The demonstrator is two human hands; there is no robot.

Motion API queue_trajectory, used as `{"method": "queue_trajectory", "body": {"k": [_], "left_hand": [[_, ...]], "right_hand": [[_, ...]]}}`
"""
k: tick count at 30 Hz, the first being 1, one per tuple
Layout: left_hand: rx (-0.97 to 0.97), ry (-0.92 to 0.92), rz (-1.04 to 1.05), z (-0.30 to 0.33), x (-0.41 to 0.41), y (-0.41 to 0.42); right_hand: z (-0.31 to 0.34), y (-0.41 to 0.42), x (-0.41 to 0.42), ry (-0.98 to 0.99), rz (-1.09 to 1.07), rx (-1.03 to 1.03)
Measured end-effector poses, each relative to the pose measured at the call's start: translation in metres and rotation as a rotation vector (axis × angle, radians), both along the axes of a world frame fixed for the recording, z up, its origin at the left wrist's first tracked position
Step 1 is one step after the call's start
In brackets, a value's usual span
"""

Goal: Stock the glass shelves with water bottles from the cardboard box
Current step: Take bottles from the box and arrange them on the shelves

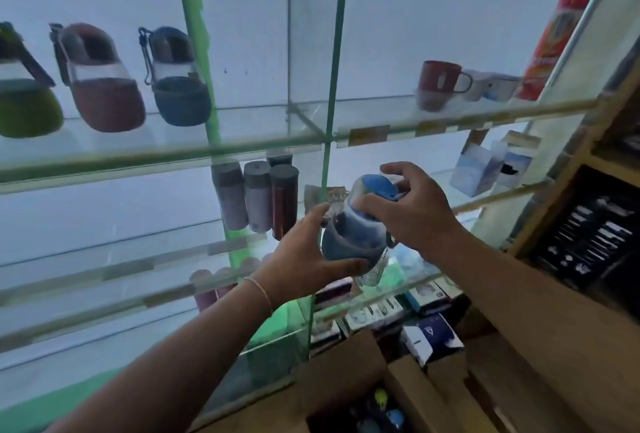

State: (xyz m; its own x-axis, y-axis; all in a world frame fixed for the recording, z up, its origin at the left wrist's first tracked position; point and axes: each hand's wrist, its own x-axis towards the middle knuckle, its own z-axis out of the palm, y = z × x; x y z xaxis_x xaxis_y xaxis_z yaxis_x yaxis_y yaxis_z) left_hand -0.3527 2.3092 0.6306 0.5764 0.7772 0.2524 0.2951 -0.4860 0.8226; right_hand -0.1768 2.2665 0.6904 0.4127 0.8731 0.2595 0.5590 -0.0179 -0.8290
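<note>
L hand (304, 256) cupped, R hand (405, 211) curled, both arms raised.

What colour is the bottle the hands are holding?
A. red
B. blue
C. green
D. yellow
B: the bottle held between the left hand and the right hand has a blue cap and a blue sleeve; the green and red bottles stand on the top shelf.

Blue water bottle (356, 224) gripped by left hand (304, 259) and right hand (412, 211), before glass shelves (138, 159)
</note>
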Motion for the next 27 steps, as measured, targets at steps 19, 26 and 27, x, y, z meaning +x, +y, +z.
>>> {"method": "queue_trajectory", "body": {"k": [19,26,27], "left_hand": [[0.179,-0.214,0.528,0.1,-0.184,0.008],[0.218,-0.205,0.66,0.123,-0.288,0.02],[0.228,-0.197,0.688,0.125,-0.302,0.021]], "right_hand": [[0.134,0.071,-0.198,-0.04,0.519,0.176],[0.152,0.102,-0.302,0.082,0.619,0.179],[0.153,0.108,-0.317,0.091,0.631,0.177]]}}
